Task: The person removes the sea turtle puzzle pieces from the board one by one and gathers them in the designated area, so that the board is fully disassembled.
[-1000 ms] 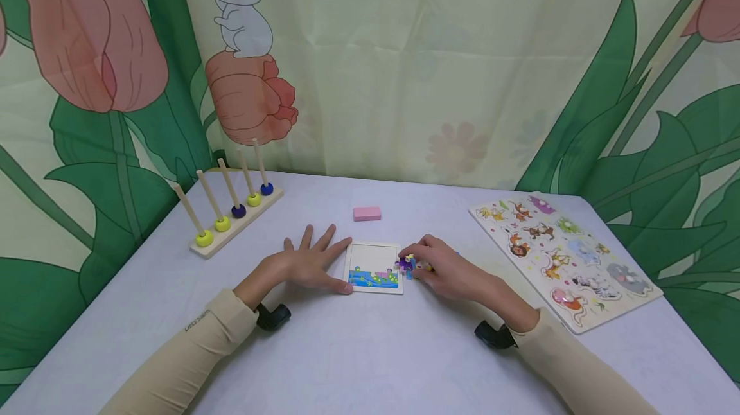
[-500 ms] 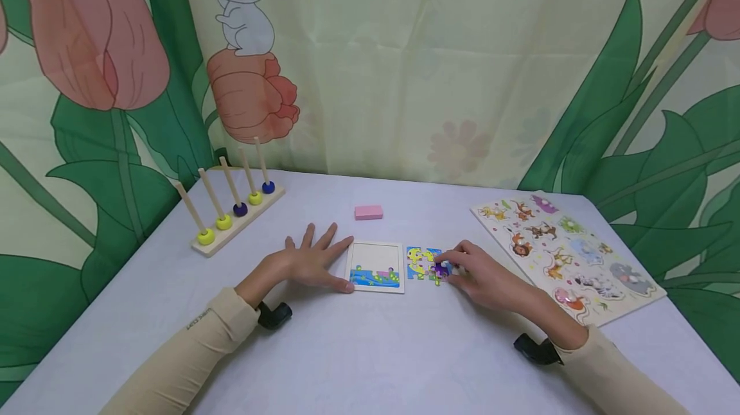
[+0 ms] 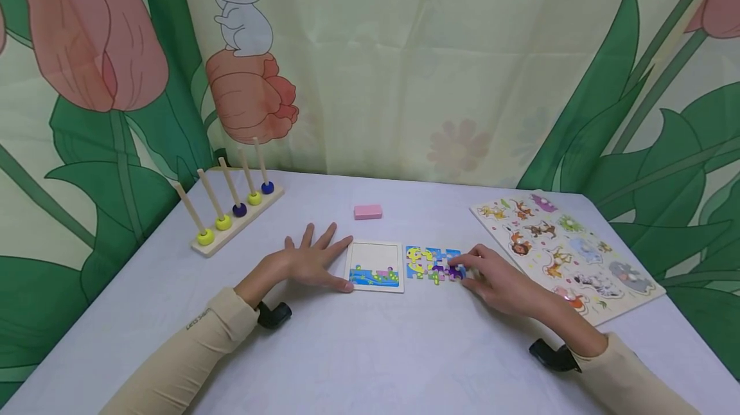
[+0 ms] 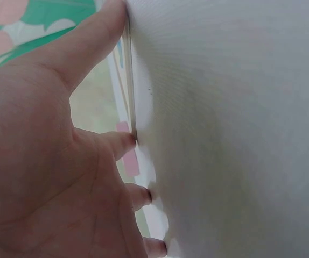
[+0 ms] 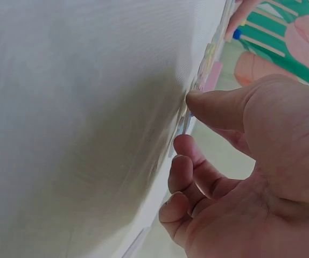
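My left hand [image 3: 312, 266] lies with fingers spread on the table, thumb and index fingertip at the left edge of a small wooden puzzle tray [image 3: 376, 243]. Blue pieces with green and pink spots [image 3: 374, 278] fill the tray's lower part; its upper part shows bare wood. Right of the tray, a patch of loose jigsaw pieces [image 3: 415, 262] in yellow, blue and purple lies on the table. At that patch's right end my right hand [image 3: 502, 281] pinches a purple puzzle piece [image 3: 455, 272] between thumb and index finger. Edge-on, the thin piece [image 5: 186, 122] shows between those fingertips.
A pink block [image 3: 367, 212] lies behind the tray. On the left stands a wooden peg rack [image 3: 211, 248] with yellow and dark blue beads. To the right is an animal puzzle board [image 3: 534, 249], partly behind my right forearm. A printed curtain hangs at the back.
My right hand has moved right with the purple piece, from the tray's right edge to the far end of the loose pieces, uncovering them. My left hand has stayed in place.
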`<action>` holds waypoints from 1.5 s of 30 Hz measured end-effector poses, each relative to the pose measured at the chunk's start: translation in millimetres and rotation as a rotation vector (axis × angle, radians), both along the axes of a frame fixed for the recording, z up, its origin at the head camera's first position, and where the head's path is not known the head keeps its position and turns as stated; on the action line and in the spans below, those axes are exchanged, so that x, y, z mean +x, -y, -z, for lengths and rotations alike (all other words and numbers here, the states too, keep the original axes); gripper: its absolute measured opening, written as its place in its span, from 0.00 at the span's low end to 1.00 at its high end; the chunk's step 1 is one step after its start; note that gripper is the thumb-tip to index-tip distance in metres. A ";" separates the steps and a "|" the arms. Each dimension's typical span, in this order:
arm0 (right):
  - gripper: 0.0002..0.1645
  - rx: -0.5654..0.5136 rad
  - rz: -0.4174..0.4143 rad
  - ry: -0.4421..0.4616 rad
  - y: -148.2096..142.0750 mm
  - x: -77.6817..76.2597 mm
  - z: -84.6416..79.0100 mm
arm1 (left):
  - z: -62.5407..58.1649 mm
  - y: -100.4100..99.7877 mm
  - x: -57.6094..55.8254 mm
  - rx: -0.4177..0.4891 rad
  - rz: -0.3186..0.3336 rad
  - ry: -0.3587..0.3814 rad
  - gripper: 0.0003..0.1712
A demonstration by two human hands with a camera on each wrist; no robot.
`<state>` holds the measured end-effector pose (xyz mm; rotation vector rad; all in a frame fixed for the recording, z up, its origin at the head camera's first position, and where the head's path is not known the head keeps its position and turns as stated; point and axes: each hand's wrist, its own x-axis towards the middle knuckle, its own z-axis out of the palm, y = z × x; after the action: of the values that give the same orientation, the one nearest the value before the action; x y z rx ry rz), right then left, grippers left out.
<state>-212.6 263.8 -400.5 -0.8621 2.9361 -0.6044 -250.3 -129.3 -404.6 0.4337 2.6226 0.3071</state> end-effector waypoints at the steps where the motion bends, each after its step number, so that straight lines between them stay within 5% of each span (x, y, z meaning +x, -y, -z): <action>1: 0.21 0.004 0.002 0.007 -0.3 -0.1 0.1 | -2.0 -0.3 1.6 0.006 -0.001 0.003 0.66; 4: 0.22 0.015 0.008 0.028 -1.0 0.1 0.0 | -7.2 -1.8 5.7 0.014 -0.003 0.010 0.65; 11: 0.23 0.027 0.013 0.045 -2.3 -1.0 -0.9 | 4.0 0.1 -1.8 0.002 -0.005 0.008 0.65; 15: 0.23 0.027 0.015 0.059 -2.4 -1.8 -1.0 | -3.0 -1.1 2.5 0.001 -0.002 0.008 0.64; 23: 0.23 0.021 0.002 0.075 -1.8 -3.0 -1.7 | 16.6 2.8 -11.3 -0.014 -0.004 -0.007 0.67; 33: 0.22 0.025 0.006 0.086 -1.3 -3.5 -2.2 | 10.3 1.6 -7.0 -0.031 0.000 -0.007 0.66; 45: 0.20 0.029 0.008 0.063 2.0 -3.9 -1.6 | -12.8 -1.9 8.2 0.008 -0.001 0.012 0.65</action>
<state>-216.4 261.8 -398.9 -0.8132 2.8856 -0.5773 -242.2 -127.4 -391.8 0.4324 2.6103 0.3197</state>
